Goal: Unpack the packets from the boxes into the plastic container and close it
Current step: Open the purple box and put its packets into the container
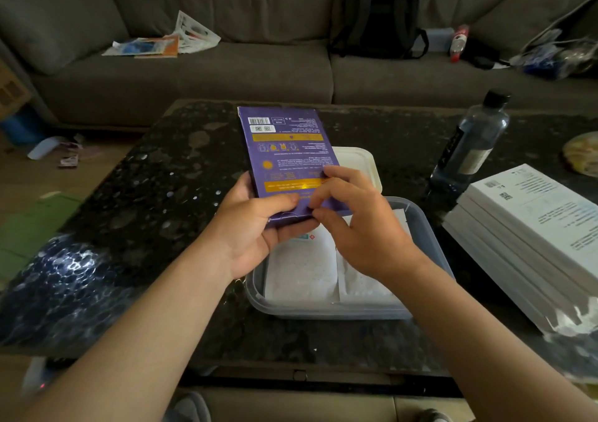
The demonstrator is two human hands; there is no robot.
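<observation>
Dark speckled stone makes up the low table point(136, 214), with a grey sofa point(226, 75) running behind it. Nearest the viewer, two bare forearms reach in from the bottom edge. Under the hands sits the clear plastic container point(430, 237), open, on the table near its front edge. White packets point(301, 269) lie flat inside it, side by side.

Above the container both hands hold a purple box point(288, 156), tilted, with its printed back and barcode facing up. The left hand point(255, 227) is wrapped around the box's near left corner, thumb on top and fingers curled underneath. The right hand point(362, 224) is at the near end of the box, thumb and fingertips pinching at the end flap; whether the flap is open cannot be told.

Just beyond the container, partly hidden by the box, lies a white lid point(362, 162) flat on the table. To the right a stack of white boxes point(530, 240) rests on the table, and behind it stands a water bottle point(472, 143) with a black cap, upright.

Farther back, on the sofa, are scattered papers point(168, 41) at left, a black backpack point(378, 14) leaning against the cushions, and a heap of bags point(556, 52) at the right end.
</observation>
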